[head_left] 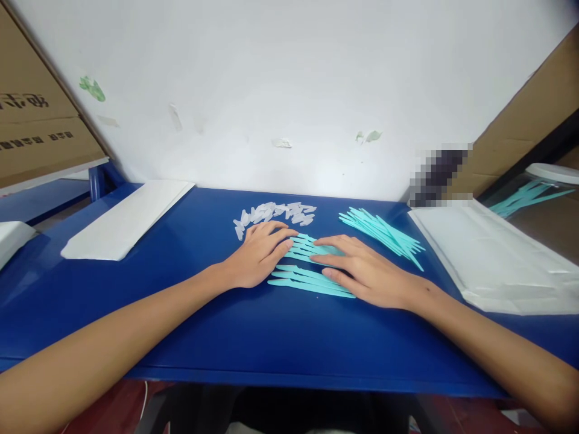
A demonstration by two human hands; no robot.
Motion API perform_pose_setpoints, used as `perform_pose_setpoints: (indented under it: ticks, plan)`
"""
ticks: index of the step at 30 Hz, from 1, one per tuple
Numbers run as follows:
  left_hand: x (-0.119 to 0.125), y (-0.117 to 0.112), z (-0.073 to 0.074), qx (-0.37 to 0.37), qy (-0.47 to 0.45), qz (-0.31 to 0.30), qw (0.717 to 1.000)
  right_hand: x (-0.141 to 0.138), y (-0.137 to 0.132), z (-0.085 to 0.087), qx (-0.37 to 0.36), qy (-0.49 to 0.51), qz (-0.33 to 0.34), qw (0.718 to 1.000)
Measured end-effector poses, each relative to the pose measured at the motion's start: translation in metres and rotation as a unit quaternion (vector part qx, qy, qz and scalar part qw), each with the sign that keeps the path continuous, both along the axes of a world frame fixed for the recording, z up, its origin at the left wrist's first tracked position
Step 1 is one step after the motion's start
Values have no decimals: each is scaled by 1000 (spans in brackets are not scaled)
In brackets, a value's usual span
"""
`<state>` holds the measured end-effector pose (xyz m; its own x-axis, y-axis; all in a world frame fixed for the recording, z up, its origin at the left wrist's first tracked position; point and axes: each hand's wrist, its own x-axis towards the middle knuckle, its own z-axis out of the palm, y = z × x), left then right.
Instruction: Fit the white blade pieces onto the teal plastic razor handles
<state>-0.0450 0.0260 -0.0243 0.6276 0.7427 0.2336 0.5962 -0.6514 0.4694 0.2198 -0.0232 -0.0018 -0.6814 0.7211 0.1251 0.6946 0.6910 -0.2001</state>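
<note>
A row of turquoise eyebrow razors [312, 285] lies side by side on the blue table, blades towards the left. My left hand [260, 256] rests at their left ends, fingers stretched out and touching the upper ones. Across the right part of the same row lies my right hand [364, 268], its fingers spread and hiding the handles of several razors. Neither hand grips anything. Just beyond my left fingertips is a loose arc of small translucent blade caps [266, 211]. A heaped pile of more turquoise razors [384, 235] lies behind my right hand.
A flat white packet [131, 220] lies at the left, and larger white plastic bags [502, 259] at the right. Behind those bags stands a clear jar [520, 196] holding turquoise razors. Cardboard boxes [40, 120] flank the table [217, 343]; a white wall [271, 90] closes the back.
</note>
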Motion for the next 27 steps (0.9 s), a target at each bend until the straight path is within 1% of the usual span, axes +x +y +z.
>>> perform_pose_setpoints:
  ticks: [3, 7, 11, 14, 17, 22, 24, 27]
  plan:
    - [0, -1, 0, 9, 1, -3, 1000, -2, -2, 2, 2, 2, 11, 1000]
    - [0, -1, 0, 13, 7, -6, 1000, -2, -3, 2, 22, 21, 28, 999]
    - [0, -2, 1, 13, 12, -7, 1000, -1, -1, -1, 41, 11, -5, 999]
    - [1, -2, 2, 8, 7, -2, 1000, -1, 0, -4, 37, -17, -24, 999]
    - [2, 0, 2, -12, -17, 22, 1000, -1, 0, -5, 38, -25, -28, 999]
    - [2, 5, 2, -52, -89, 62, 993, -2, -1, -2, 48, 5, 4, 999]
    - [2, 5, 2, -56, -104, 65, 991, -1, 0, -3, 54, 13, -2, 998]
    - [2, 5, 3, -52, -101, 63, 991, 1, 2, -6, 54, 3, -28, 998]
